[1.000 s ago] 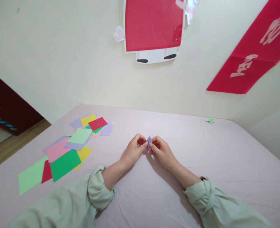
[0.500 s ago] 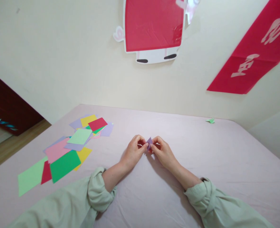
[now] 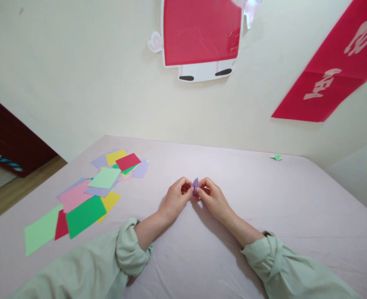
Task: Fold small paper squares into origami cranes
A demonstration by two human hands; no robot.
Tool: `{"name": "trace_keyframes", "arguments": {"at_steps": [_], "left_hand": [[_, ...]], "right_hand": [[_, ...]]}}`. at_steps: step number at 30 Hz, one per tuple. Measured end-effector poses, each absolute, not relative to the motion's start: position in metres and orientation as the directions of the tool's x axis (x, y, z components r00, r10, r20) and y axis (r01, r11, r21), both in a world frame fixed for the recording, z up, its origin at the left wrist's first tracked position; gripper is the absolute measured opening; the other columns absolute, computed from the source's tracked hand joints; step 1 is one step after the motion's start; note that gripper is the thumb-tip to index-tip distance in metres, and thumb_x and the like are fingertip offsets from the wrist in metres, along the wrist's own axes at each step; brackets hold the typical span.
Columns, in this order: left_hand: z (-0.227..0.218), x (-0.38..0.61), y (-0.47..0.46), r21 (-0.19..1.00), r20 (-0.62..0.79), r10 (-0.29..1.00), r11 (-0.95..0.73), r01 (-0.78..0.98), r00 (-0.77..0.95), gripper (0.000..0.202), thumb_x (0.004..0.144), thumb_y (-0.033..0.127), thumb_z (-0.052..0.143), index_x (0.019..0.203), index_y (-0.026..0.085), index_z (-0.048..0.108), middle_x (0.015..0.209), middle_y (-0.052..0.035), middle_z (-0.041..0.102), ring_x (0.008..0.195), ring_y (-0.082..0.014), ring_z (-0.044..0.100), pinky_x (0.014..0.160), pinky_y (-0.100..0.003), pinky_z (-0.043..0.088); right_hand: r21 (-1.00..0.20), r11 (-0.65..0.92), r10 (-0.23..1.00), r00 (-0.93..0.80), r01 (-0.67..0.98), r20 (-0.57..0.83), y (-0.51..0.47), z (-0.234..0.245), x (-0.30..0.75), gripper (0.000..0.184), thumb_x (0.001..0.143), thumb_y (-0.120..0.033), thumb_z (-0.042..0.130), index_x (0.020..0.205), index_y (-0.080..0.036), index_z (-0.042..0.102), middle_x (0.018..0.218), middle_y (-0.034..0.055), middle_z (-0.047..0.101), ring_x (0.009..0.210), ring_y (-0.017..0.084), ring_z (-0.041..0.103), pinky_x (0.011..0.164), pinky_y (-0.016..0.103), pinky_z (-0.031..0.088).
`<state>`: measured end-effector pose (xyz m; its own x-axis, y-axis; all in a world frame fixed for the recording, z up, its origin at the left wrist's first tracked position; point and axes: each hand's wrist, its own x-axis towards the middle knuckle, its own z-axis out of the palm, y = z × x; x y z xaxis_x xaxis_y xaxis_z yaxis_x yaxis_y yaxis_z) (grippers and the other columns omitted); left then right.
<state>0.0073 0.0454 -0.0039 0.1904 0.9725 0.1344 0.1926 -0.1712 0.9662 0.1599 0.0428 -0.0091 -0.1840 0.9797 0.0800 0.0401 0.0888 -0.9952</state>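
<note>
A small folded piece of purple paper [image 3: 195,185] is pinched between my two hands just above the middle of the table. My left hand [image 3: 177,197] grips its left side with thumb and fingertips. On the right side, my right hand [image 3: 214,198] holds it the same way. The paper comes to a point at the top, and its lower part is partly covered by my fingers. The finer folds are too small to make out.
Loose coloured paper sheets, among them a dark green sheet [image 3: 86,216] and a pink sheet [image 3: 77,195], overlap at the left of the table [image 3: 295,207]. A small light green folded paper [image 3: 276,157] lies at the far right. Behind stands a wall [image 3: 108,83].
The purple paper has shifted slightly between my fingertips and looks narrower. Both hands keep their pinch and have hardly moved.
</note>
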Motion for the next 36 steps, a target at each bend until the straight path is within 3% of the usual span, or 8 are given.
{"name": "trace_keyframes", "arguments": {"at_steps": [9,25,31,36], "left_hand": [[-0.0012,0.0062,0.0449,0.946,0.186,0.951,-0.242,0.218,0.249,0.017,0.087,0.027,0.052,0.088,0.016,0.066,0.087,-0.0044,0.065,0.083,-0.0163,0.061,0.077,-0.027,0.047],[-0.0042,0.0073,0.0482,0.973,0.129,0.968,-0.166,0.162,0.213,0.012,0.084,0.026,0.055,0.079,0.016,0.059,0.077,-0.0002,0.062,0.073,-0.0138,0.058,0.071,-0.025,0.044],[0.0015,0.0084,0.0475,0.983,0.119,0.970,-0.145,0.115,0.211,0.012,0.082,0.026,0.056,0.076,0.016,0.059,0.074,0.0005,0.060,0.072,-0.0131,0.056,0.070,-0.024,0.043],[0.0014,0.0088,0.0479,0.988,0.084,0.974,-0.108,0.109,0.210,0.013,0.080,0.027,0.058,0.074,0.016,0.058,0.072,0.0010,0.060,0.070,-0.0131,0.055,0.069,-0.024,0.042]], "right_hand": [[-0.991,0.110,0.984,-0.148,0.074,0.099,0.0430,-0.0088,0.1612,0.018,0.084,-0.034,0.059,0.079,-0.021,0.047,0.068,-0.0041,0.056,0.061,0.013,0.057,0.059,0.027,0.046],[-0.974,0.138,0.979,-0.176,0.177,0.107,0.0430,-0.0097,0.1620,0.012,0.085,-0.031,0.056,0.082,-0.021,0.050,0.069,-0.0028,0.056,0.063,0.014,0.057,0.061,0.029,0.048],[-0.989,0.099,0.985,-0.153,0.113,0.081,0.0424,-0.0058,0.1607,0.019,0.083,-0.035,0.060,0.094,-0.021,0.053,0.090,0.0008,0.059,0.068,0.013,0.060,0.061,0.028,0.052],[-0.980,0.134,0.984,-0.133,0.148,0.115,0.0427,-0.0047,0.1625,0.015,0.084,-0.034,0.058,0.084,-0.020,0.053,0.074,-0.0017,0.057,0.063,0.013,0.056,0.060,0.026,0.048]]}}
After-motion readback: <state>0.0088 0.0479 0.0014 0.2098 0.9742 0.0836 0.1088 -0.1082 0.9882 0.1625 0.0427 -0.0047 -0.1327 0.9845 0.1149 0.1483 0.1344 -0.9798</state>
